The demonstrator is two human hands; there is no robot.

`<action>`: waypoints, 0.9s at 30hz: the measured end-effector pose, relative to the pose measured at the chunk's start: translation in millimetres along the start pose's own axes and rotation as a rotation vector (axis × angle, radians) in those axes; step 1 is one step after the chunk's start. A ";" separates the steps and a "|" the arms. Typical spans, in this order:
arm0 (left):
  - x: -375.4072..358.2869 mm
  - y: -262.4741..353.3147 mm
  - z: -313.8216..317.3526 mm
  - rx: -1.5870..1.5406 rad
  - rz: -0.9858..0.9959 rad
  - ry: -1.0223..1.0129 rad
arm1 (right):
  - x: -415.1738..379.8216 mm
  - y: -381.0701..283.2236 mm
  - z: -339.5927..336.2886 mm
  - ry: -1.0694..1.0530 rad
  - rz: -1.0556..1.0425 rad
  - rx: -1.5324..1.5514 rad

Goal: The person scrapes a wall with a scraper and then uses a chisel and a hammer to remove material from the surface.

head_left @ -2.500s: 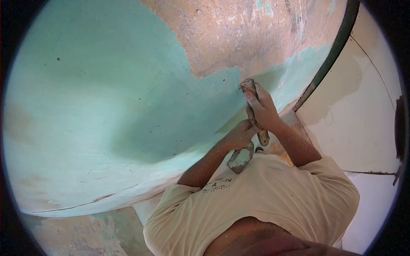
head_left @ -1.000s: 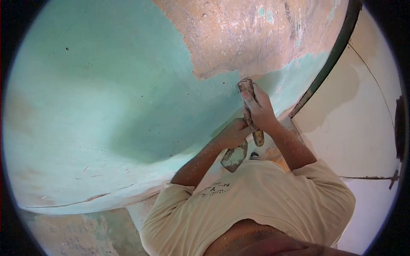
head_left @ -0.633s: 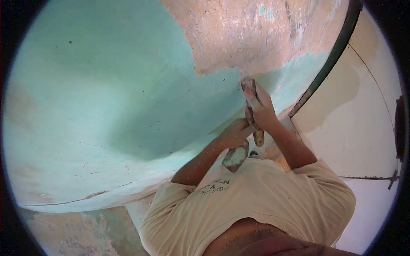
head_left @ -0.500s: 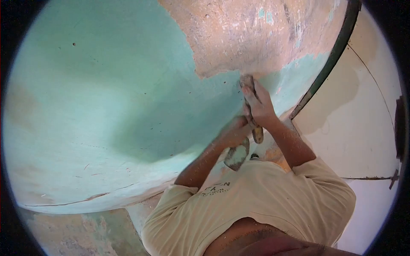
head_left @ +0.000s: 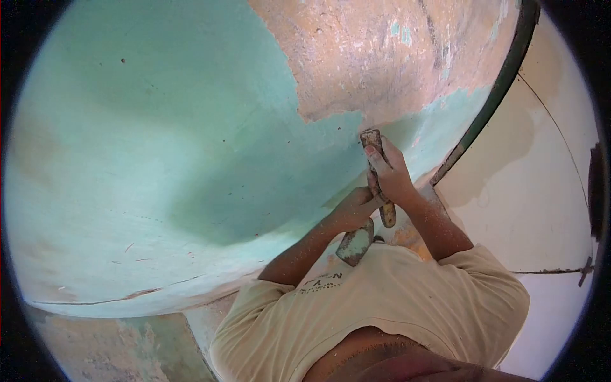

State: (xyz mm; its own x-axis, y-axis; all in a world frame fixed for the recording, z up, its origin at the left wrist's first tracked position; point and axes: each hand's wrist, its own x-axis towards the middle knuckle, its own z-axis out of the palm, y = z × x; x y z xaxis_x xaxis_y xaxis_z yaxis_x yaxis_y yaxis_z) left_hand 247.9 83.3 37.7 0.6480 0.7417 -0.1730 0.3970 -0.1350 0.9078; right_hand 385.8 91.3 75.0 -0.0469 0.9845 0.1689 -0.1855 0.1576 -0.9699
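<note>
A long, worn brown bar-shaped tool point(head_left: 371, 140) is clasped in the right hand point(head_left: 396, 173), its upper end near the bare pinkish-tan patch point(head_left: 369, 57) on the green-painted wall point(head_left: 191, 114). The left hand point(head_left: 355, 209) is set against it lower down; its grip cannot be told. A flat green-and-brown slab point(head_left: 355, 247) is seen below.

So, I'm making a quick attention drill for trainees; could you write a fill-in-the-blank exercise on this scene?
1. In the picture, the broad tool end shows ____ the left hand.
2. On the right hand, the ____, not a finger, lies against the tool.
3. The wall paint is ____ in colour.
4. The shirt has ____ sleeves.

Missing words: below; thumb; green; short.
</note>
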 end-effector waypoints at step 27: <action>-2.1 -4.7 -3.2 -0.111 0.055 -0.013 | 4.0 -9.3 9.7 0.089 -0.005 -0.055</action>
State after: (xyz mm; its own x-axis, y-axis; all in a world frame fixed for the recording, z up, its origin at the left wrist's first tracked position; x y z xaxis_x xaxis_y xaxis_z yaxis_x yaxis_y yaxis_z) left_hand 242.6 84.4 35.0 0.6755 0.7265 -0.1258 0.2867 -0.1016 0.9526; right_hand 377.8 93.1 86.4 0.0423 0.9862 0.1600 -0.1309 0.1642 -0.9777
